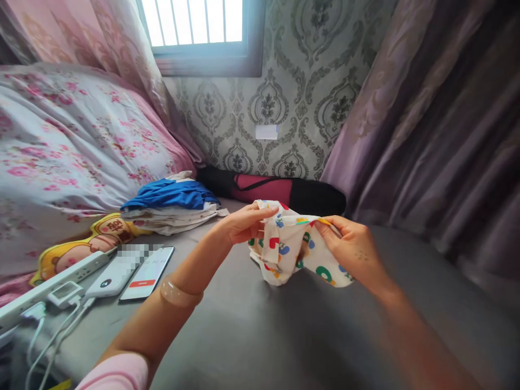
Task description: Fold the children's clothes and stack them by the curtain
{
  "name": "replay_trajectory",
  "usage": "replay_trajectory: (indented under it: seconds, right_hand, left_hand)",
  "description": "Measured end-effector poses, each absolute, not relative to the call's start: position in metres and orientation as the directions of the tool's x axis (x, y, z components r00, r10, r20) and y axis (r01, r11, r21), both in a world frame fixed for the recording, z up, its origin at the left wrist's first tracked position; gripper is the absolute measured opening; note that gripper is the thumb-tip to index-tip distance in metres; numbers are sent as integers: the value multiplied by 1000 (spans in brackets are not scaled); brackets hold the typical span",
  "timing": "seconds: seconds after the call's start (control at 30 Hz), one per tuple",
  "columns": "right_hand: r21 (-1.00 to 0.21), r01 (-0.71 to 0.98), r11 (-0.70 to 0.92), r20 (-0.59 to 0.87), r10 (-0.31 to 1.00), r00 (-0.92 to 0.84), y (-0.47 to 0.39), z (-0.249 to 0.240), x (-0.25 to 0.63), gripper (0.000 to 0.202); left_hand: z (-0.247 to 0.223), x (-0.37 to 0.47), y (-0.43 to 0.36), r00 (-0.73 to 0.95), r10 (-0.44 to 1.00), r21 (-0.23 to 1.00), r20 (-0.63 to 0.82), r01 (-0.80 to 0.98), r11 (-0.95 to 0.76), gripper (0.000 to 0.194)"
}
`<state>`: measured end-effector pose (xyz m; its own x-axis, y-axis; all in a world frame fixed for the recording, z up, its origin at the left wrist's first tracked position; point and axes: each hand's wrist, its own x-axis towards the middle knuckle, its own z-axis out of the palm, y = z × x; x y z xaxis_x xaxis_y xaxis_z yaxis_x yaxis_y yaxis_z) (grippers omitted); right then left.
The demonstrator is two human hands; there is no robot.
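Observation:
A white cloth garment [280,249] with red, green, blue and yellow prints hangs bunched between my hands, above the grey sheet [252,325]. My left hand [249,221] is closed on its left upper part, the thumb lying on top and the other fingers partly hidden by the fabric. On the other side, my right hand [347,238] pinches the upper edge between thumb and fingers. A stretch of that edge runs taut between the two hands, while the lower folds droop. What kind of garment it is, I cannot tell.
Folded clothes [174,206] topped with blue lie at the left back. Nearer are a phone [147,273], a white power bank [117,271], cables and a power strip [81,271]. A long black and red bag [264,188] lies along the wall; a curtain [426,135] hangs right.

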<state>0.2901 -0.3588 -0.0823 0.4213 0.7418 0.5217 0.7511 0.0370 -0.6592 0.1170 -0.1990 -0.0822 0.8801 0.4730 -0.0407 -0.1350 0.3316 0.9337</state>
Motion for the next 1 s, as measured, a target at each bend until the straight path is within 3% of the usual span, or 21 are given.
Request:
replay_trajectory:
  seconds: [0.1, 0.17, 0.33, 0.43, 0.53, 0.63, 0.7, 0.83, 1.0]
  right_hand:
    - [-687, 726, -25, 462, 756, 464, -374, -72, 295, 32]
    - [-714, 697, -70, 398, 778, 486, -383, -69, 299, 31]
    - [-725, 669, -162, 215, 870, 443, -398, -83, 319, 32]
    - [-675, 722, -151, 175, 919, 355, -405, -101, 333, 37]
    - [-526, 835, -162, 145, 950, 276, -413, -113, 344, 39]
    - [-330, 927, -178, 231, 937, 262, -416, -112, 345, 30]
    - [-294, 943, -157, 374, 889, 265, -412, -107, 337, 23]
    - [-434, 901, -8, 564, 778, 278, -397, -103, 312, 28]
    - [-573, 818, 50, 603, 702, 379, -386, -119, 305, 31]
  left_hand:
    - [-86, 115, -211, 935, 355, 952, -16, -94, 292, 48]
    - [-90, 116, -215, 949, 315, 966, -25, -58, 252, 37]
    - [-104, 123, -216, 905, 415, 953, -96, -37, 301, 31]
    - [-114, 129, -216, 880, 465, 955, -99, -48, 293, 31]
    - [-120, 136, -220, 875, 483, 967, -25, -102, 235, 27]
    - [-120, 145, -228, 888, 456, 966, 53, -162, 204, 24]
    - [-117, 153, -235, 900, 430, 967, 71, -168, 192, 24]
    - [-110, 170, -251, 922, 374, 973, 98, -168, 159, 28]
    - [-102, 179, -264, 940, 313, 973, 134, -185, 140, 36]
